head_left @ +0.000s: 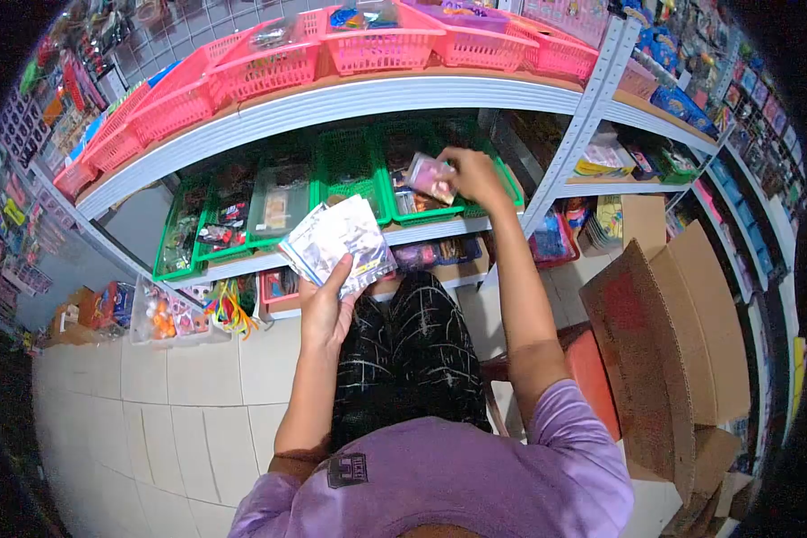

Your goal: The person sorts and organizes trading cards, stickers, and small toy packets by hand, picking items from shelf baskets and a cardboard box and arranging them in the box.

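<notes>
My left hand [328, 305] is closed around a fanned stack of plastic packets [339, 240], thumb on top, in front of the lower shelf. White and silvery faces show on the packets; what they contain I cannot make out. Over a green basket [412, 213] at the right of that shelf, my right hand [472, 177] grips a small clear packet [431, 177] with a pinkish print. More small packets lie in the basket beneath it. A neighbouring green basket [345, 161] stands just left of it.
Pink baskets [381, 52] line the shelf above. A metal post [576, 134] rises right of my right hand. An opened cardboard box [641, 359] stands on the floor at right. At left, a clear bin [172, 334] holds orange items. A red stool [592, 381] is beside me.
</notes>
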Demonstrator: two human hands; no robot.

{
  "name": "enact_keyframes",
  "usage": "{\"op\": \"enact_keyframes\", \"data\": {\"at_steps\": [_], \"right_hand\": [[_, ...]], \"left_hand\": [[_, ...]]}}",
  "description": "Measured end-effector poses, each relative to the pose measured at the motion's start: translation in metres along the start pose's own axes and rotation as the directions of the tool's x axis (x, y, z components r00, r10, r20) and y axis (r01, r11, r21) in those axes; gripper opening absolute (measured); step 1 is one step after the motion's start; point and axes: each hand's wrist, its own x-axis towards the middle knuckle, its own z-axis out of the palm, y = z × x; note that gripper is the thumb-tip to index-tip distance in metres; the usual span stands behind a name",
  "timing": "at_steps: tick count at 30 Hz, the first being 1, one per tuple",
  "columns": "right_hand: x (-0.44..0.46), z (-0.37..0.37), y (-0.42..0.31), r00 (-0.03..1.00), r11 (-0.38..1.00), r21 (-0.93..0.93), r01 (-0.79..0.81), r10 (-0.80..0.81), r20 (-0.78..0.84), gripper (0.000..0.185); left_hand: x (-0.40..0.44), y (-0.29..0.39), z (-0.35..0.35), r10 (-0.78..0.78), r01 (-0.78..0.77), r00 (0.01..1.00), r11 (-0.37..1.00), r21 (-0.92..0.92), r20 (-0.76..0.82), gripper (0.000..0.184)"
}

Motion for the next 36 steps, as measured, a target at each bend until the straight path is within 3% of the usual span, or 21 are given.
{"op": "enact_keyframes", "data": {"at_steps": [3,4,8,11,14,15,17,18,21,22,25,31,36], "right_hand": [[0.007,0.021,0.005,0.976,0.995,-0.07,0.073,-0.057,0.211,0.027],[0.005,0.025,0.003,0.969,0.976,-0.161,0.144,-0.106,0.222,0.026],[0.0,0.024,-0.008,0.963,0.934,-0.305,0.185,-0.11,0.247,0.033],[-0.008,0.031,-0.008,0.98,0.953,-0.23,0.197,-0.198,0.021,0.035],[-0.016,0.019,-0.032,0.958,0.975,0.009,0.22,-0.214,-0.191,0.037],[-0.022,0.013,-0.046,0.991,0.956,0.272,0.111,-0.084,-0.107,0.037],[-0.037,0.003,-0.078,0.981,0.705,0.684,-0.188,0.107,0.159,0.035],[-0.043,0.003,-0.085,0.981,0.708,0.685,-0.171,0.06,0.182,0.032],[-0.059,0.005,-0.1,0.954,0.512,0.82,-0.255,-0.002,0.298,0.028],[-0.058,0.01,-0.095,0.932,0.569,0.763,-0.306,0.016,0.362,0.025],[-0.057,0.012,-0.095,0.92,0.389,0.84,-0.378,0.058,0.387,0.024],[-0.056,0.009,-0.097,0.913,0.421,0.811,-0.407,0.153,0.378,0.019],[-0.061,0.004,-0.097,0.911,0.585,0.705,-0.401,0.176,0.372,0.014]], "left_hand": [[0.003,0.0,-0.001,-0.008,0.008,1.0,1.0,0.003,-0.013,0.046],[0.004,0.0,0.0,-0.01,0.01,1.0,1.0,0.002,-0.022,0.047],[0.007,0.0,0.003,-0.036,0.036,0.999,0.999,0.004,-0.031,0.047],[0.009,-0.004,0.003,-0.059,0.06,0.998,0.998,0.019,-0.037,0.048],[0.014,-0.01,0.003,-0.061,0.063,0.996,0.997,0.034,-0.059,0.05],[0.015,-0.014,0.002,-0.06,0.063,0.995,0.997,0.038,-0.074,0.05],[0.016,-0.017,0.004,-0.056,0.058,0.997,0.998,0.035,-0.055,0.048],[0.015,-0.016,0.01,-0.047,0.049,0.998,0.998,0.037,-0.05,0.045],[0.014,-0.02,0.011,-0.053,0.053,0.999,0.997,0.059,-0.009,0.039],[0.012,-0.019,0.014,-0.049,0.048,0.999,0.997,0.062,0.013,0.038],[0.01,-0.015,0.015,-0.057,0.057,0.996,0.998,0.004,0.068,0.033],[0.007,-0.007,0.015,-0.1,0.099,0.995,0.995,0.019,0.027,0.03],[0.01,-0.017,0.007,-0.099,0.099,0.995,0.993,0.059,0.008,0.034]]}}
